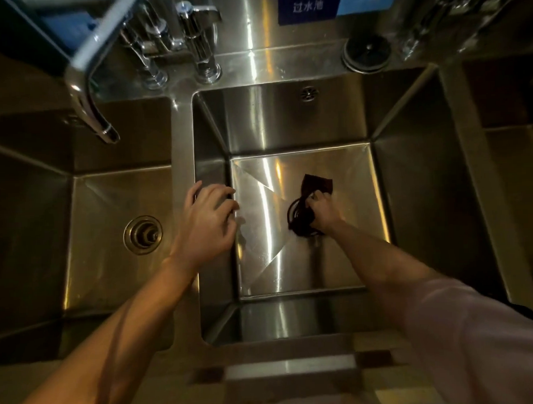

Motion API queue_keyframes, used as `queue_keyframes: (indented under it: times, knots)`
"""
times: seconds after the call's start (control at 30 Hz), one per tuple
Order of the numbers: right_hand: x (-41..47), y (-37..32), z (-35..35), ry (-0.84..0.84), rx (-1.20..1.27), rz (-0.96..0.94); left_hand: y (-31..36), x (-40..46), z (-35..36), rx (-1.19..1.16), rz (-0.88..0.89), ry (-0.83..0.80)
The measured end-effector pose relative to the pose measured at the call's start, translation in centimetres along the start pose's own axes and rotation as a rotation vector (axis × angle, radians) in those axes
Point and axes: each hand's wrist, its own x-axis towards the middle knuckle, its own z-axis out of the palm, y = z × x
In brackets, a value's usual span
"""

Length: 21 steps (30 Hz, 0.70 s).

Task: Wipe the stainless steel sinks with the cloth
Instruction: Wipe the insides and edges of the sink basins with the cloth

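right hand (321, 210) reaches down, fingers curled round dark cloth (307, 206) on floor of middle sink (286, 125), over its drain | left hand (207, 222) rests on divider (182, 162) between sinks, fingers loosely spread over its edge, holding nothing | blue sign (308, 5) on back wall reads 过水池

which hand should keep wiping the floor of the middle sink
Right. The right hand is down in the middle sink, gripping the dark cloth on the floor beside the drain. The left hand holds no cloth and rests on the divider rim.
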Motion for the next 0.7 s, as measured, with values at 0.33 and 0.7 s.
queue_keyframes:
  times: [0.33, 0.7]
  knots:
    - [-11.7, 1.0, -6.7, 0.262, 0.31, 0.049, 0.6, -0.6, -0.8, 0.085, 0.005, -0.065]
    - [-23.7, -7.0, -10.7, 0.73, 0.641, 0.121, 2.6, -2.6, -6.3, -0.04, 0.018, 0.103]
